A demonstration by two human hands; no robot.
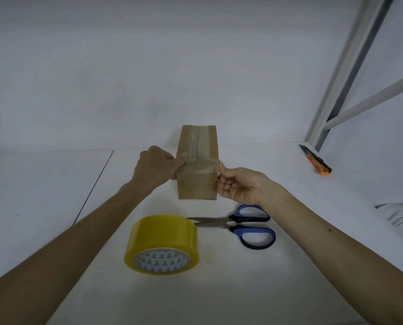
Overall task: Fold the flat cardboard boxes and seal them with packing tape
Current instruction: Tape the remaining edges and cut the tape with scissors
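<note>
The cardboard box is upright toward the far edge of the surface, held between both grips. The left grip clasps its left side, thumb on the taped top. The right grip pinches its right edge.

Head view, body only. Two forearms are showing, one coming in left of the cardboard box, one right of it. Both are running bare from the frame edge to the wrist, skin uncovered the whole visible length. The left hand, just left of the box, is showing rounded knuckles and a short thumbnail. The right hand, just right of the box, is showing fine creases at the wrist. A small dark mole is sitting on the right forearm, well nearer than the box.
</note>
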